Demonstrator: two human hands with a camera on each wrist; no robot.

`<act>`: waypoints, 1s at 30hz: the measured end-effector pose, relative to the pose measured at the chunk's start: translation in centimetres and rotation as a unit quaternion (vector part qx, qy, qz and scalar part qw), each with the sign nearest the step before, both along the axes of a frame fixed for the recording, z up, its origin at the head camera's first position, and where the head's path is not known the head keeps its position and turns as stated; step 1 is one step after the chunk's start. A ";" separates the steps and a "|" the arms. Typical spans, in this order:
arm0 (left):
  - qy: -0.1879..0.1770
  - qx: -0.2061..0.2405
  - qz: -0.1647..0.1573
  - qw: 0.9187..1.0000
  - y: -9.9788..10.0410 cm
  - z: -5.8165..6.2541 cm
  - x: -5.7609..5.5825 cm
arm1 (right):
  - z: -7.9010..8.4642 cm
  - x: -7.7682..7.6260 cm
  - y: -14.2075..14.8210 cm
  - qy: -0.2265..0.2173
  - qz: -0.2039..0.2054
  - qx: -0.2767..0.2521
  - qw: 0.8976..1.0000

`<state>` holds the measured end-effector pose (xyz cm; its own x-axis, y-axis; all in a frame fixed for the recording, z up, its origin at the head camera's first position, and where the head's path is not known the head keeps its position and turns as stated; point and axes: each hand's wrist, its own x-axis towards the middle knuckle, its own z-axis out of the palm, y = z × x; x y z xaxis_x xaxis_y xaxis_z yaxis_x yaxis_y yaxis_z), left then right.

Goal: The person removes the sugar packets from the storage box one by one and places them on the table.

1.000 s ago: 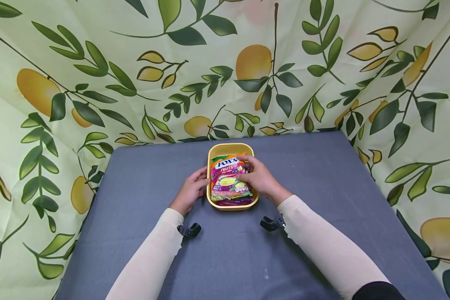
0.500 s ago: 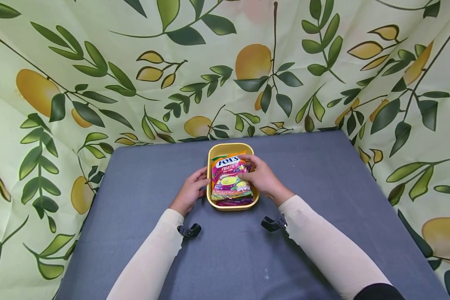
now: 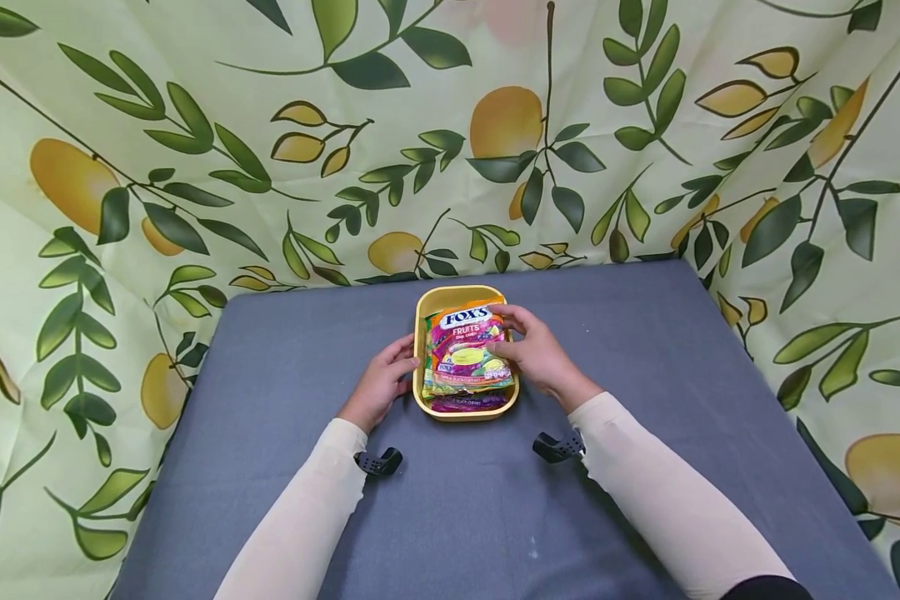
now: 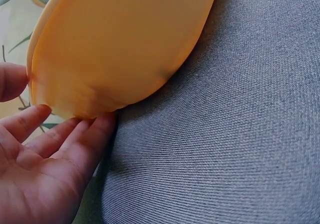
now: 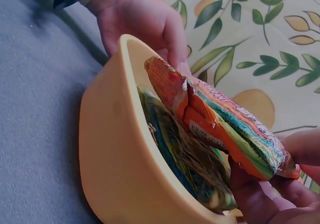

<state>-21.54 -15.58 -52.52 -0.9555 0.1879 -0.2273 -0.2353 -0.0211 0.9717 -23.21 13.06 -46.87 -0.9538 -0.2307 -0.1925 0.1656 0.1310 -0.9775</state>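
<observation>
A bag of Fox's fruit candy (image 3: 465, 350), pink and orange, stands tilted in a yellow plastic bin (image 3: 422, 392). My right hand (image 3: 538, 354) pinches its right edge between thumb and fingers. In the right wrist view, the raised candy bag (image 5: 220, 121) leans over the bin opening, with fingertips (image 5: 255, 194) under its near end. Beneath it lie more candy bags (image 3: 467, 403), one of them purple. My left hand (image 3: 381, 379) holds the bin's left side; in the left wrist view, the thumb is at the rim and fingertips (image 4: 102, 121) are against the yellow wall (image 4: 120, 44).
The bin stands on a table with a grey-blue cloth (image 3: 450, 517), toward its back edge. A leaf-and-fruit patterned curtain (image 3: 390, 167) hangs behind and at both sides. Dark straps (image 3: 378, 461) sit at both wrists.
My right hand has drawn the top candy bag slightly to the right and lifted it, showing more of the bags beneath. The left hand and bin have stayed in place.
</observation>
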 end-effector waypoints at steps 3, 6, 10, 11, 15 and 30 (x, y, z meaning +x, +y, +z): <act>0.001 0.004 0.000 1.000 0.0 0.1 0.1 | 0.0 -0.1 0.6 0.001 0.001 -0.022 1.000; -0.002 0.008 0.001 1.000 0.0 0.1 0.1 | -0.1 -0.2 1.3 0.008 0.000 -0.042 0.999; -0.004 0.015 0.001 1.000 0.0 0.0 0.1 | -0.3 -0.3 2.1 0.014 -0.001 -0.058 0.998; -0.004 0.016 0.001 1.000 -0.1 -0.1 0.1 | -0.3 -0.3 2.3 0.014 -0.001 -0.061 0.998; -0.007 0.012 0.002 1.000 -0.1 -0.2 0.1 | -0.6 -0.3 3.1 0.010 -0.006 -0.072 0.997; -0.005 0.011 0.004 1.000 0.0 -0.3 0.1 | -1.0 -0.6 7.2 0.006 -0.046 -0.074 0.996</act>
